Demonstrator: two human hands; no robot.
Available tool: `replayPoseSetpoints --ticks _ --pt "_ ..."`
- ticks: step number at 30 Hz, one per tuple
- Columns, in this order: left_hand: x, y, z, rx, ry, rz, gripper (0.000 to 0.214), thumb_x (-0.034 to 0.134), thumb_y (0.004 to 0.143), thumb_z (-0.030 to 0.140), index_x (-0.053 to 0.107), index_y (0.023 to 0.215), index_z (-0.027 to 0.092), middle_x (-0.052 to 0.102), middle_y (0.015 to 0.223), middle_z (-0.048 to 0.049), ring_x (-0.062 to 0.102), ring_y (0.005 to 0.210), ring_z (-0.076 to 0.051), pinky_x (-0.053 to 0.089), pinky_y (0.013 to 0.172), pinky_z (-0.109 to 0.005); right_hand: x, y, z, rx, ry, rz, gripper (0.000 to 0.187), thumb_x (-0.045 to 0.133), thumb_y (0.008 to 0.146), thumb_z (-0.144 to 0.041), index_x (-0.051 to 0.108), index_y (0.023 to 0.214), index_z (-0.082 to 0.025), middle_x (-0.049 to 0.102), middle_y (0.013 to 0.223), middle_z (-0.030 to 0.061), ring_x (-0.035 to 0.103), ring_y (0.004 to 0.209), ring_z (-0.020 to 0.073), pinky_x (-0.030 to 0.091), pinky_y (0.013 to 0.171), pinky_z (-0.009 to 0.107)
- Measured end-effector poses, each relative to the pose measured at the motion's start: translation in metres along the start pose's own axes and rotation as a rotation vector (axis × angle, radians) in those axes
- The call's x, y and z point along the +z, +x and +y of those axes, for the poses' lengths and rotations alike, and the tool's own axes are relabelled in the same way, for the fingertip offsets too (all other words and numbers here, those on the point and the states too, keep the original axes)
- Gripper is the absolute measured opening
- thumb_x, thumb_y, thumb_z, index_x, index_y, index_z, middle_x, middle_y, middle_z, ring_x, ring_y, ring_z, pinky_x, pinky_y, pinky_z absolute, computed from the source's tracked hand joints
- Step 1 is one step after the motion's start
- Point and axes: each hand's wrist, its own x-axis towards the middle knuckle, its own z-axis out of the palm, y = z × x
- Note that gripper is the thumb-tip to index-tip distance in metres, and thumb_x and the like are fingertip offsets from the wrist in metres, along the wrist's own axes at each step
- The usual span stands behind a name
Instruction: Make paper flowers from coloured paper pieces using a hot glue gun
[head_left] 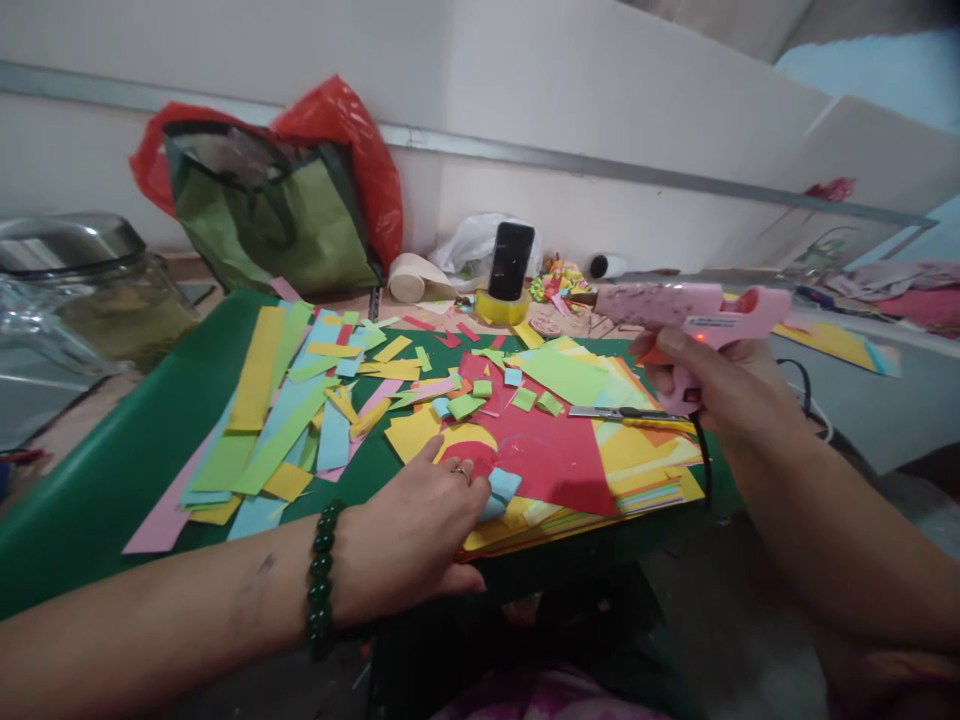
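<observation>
Glue gun (694, 310) in right hand (705, 385), seemingly lit.

A pale wall (525, 90) with a grey metal rail (480, 145) ran behind the green-covered table (112, 480). White boards (862, 160) leaned at the right. The grey floor (892, 400) lay beyond, under soft, even light.

Soft, even light is falling over my table (112, 480), casting only faint shadows. The wide lens is bending the edges, my forearms are stretching, and the jar (82, 290) is blurring slightly.
</observation>
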Motion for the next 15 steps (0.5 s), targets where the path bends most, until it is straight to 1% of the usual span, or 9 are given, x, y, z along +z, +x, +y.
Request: replayPoseSetpoints --ticks 3,4,5,6,8,9,10,12,15 --pt "0.0 0.0 0.0 -0.002 0.014 -0.015 0.047 0.075 0.074 0.052 0.065 0.099 0.013 0.069 0.099 -0.0114 0.066 0.096 -0.028 0.04 0.103 -0.046 0.0 -0.005 -0.005 0.008 -0.025 -0.056 0.038 0.073 0.074 -0.056 0.069 0.077 -0.018 0.048 0.048 -0.0032 0.039 0.041 0.0085 0.028 0.038 0.024" --pt "0.0 -0.001 0.0 -0.001 0.019 -0.021 0.047 0.075 0.074 0.052 0.065 0.099 0.013 0.069 0.099 -0.0115 0.066 0.096 -0.029 0.041 0.101 -0.045 0.002 -0.007 -0.007 -0.003 -0.052 -0.1 0.038 0.071 0.076 -0.056 0.07 0.078 -0.018 0.047 0.047 -0.0036 0.039 0.04 0.0089 0.029 0.038 0.023" --pt "0.0 -0.001 0.0 -0.001 0.023 -0.025 0.047 0.075 0.074 0.052 0.066 0.098 0.013 0.069 0.098 -0.0117 0.066 0.095 -0.029 0.042 0.1 -0.044 0.004 -0.009 -0.009 -0.024 -0.09 -0.174 0.036 0.07 0.078 -0.055 0.072 0.08 -0.019 0.049 0.047 -0.0029 0.044 0.042 0.0105 0.032 0.039 0.024" --pt "0.0 -0.001 0.0 -0.001 0.029 -0.028 0.047 0.075 0.074 0.052 0.066 0.098 0.012 0.069 0.098 -0.0118 0.066 0.096 -0.029 0.042 0.1 -0.043 0.007 -0.011 -0.01 -0.049 -0.132 -0.273 0.034 0.068 0.08 -0.054 0.074 0.085 -0.021 0.055 0.052 -0.0009 0.051 0.049 0.0132 0.039 0.042 0.025" --pt "0.001 -0.001 0.0 0.003 0.035 -0.017 0.048 0.075 0.074 0.052 0.065 0.098 0.012 0.07 0.097 -0.0118 0.067 0.095 -0.029 0.041 0.101 -0.044 0.016 -0.014 -0.011 -0.081 -0.203 -0.488 0.032 0.065 0.083 -0.052 0.076 0.095 -0.025 0.069 0.074 0.0043 0.066 0.076 0.0208 0.053 0.062 0.031" --pt "0.001 -0.001 0.0 0.006 0.032 -0.008 0.048 0.076 0.074 0.052 0.065 0.099 0.012 0.07 0.096 -0.0117 0.067 0.095 -0.029 0.04 0.102 -0.044 0.021 -0.016 -0.01 -0.071 -0.224 -0.573 0.032 0.064 0.084 -0.052 0.076 0.101 -0.027 0.073 0.088 0.0052 0.067 0.091 0.0239 0.056 0.075 0.034" --pt "0.002 -0.001 0.0 0.009 0.029 -0.003 0.049 0.076 0.074 0.052 0.065 0.099 0.012 0.07 0.096 -0.0116 0.067 0.094 -0.029 0.04 0.102 -0.045 0.026 -0.017 -0.008 -0.046 -0.237 -0.637 0.034 0.064 0.083 -0.052 0.076 0.105 -0.029 0.073 0.099 0.0049 0.065 0.101 0.0259 0.055 0.084 0.037" --pt "0.002 0.0 0.0 0.011 0.023 -0.004 0.05 0.077 0.073 0.051 0.064 0.101 0.012 0.071 0.097 -0.0119 0.067 0.094 -0.029 0.041 0.101 -0.045 0.035 -0.02 -0.001 0.013 -0.266 -0.702 0.038 0.065 0.082 -0.054 0.076 0.107 -0.028 0.074 0.105 0.0042 0.066 0.103 0.0275 0.053 0.091 0.04" --pt "0.002 0.0 0.0 0.005 0.018 -0.017 0.05 0.077 0.073 0.051 0.063 0.102 0.012 0.07 0.099 -0.0127 0.067 0.097 -0.03 0.042 0.099 -0.045 0.043 -0.02 0.012 0.01 -0.344 -0.757 0.042 0.065 0.082 -0.054 0.075 0.111 -0.025 0.076 0.101 0.0036 0.068 0.097 0.0272 0.054 0.087 0.037"
